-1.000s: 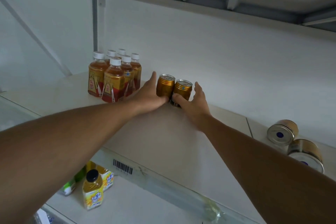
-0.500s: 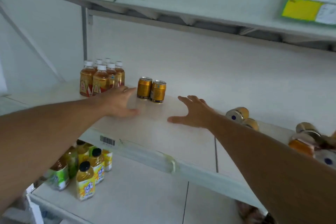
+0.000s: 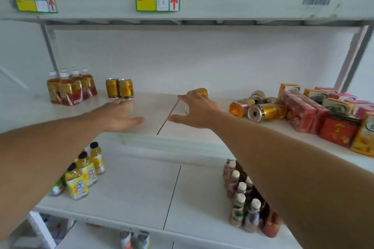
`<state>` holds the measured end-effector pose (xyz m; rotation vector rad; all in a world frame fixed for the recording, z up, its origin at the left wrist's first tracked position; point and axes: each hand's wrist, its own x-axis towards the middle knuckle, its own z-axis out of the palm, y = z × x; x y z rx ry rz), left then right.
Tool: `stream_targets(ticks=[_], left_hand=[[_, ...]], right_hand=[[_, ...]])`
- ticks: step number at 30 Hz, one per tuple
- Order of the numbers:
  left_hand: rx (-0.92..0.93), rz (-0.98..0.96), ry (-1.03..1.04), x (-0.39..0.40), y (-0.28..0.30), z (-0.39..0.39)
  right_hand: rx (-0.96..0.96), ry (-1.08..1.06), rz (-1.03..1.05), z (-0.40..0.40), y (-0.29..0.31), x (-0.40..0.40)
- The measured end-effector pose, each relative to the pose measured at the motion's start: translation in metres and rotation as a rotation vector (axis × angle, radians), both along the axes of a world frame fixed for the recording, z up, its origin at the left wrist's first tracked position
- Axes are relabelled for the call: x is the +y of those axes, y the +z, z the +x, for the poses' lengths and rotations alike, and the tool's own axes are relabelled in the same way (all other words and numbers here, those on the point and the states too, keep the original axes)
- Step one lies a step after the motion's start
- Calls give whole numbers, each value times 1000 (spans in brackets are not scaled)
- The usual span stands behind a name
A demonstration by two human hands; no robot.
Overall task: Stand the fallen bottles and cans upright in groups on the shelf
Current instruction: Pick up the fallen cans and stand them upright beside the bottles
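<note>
I face a white metal rack against a white wall. The middle shelf (image 3: pixel 153 111) is a pale board with a dark seam running across it between my hands. Above it the top shelf edge (image 3: pixel 222 4) carries yellow price tags (image 3: pixel 157 1) with red arrows, with cartons stacked on it. The lower shelf (image 3: pixel 141 184) holds yellow juice bottles (image 3: pixel 81 176) at the left and a row of white-capped bottles (image 3: pixel 242 198) at the right.

On the middle shelf, red and yellow drink cartons (image 3: pixel 334 115) are heaped at the far right. Just left of them lie the fallen cans (image 3: pixel 265 111) and one bottle on its side (image 3: pixel 238 108). At the far left the amber tea bottles (image 3: pixel 69 87) stand upright in a cluster, with two gold cans (image 3: pixel 119 88) upright just beside them.

My left hand (image 3: pixel 119 115) is spread, palm down, low over the board near the two cans. My right hand (image 3: pixel 197 110) is spread wide too, reaching toward a fallen gold can (image 3: pixel 200 92) partly hidden behind it; I cannot tell whether the fingers touch it.
</note>
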<state>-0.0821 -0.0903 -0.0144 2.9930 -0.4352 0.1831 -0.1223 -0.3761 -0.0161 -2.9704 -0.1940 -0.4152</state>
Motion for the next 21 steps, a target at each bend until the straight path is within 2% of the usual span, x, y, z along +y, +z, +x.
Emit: stream_targets(ticks=[7, 11, 17, 21], left_hand=[[8, 46, -25, -35, 7, -15], [-17, 34, -86, -35, 6, -10], [-88, 92, -95, 41, -12, 19], [-76, 0, -82, 79, -28, 45]], right_hand=[[-29, -332, 163, -39, 4, -71], [-25, -350, 129, -45, 7, -66], [20, -389, 111, -28, 1, -26], [64, -472, 146, -14, -4, 1]])
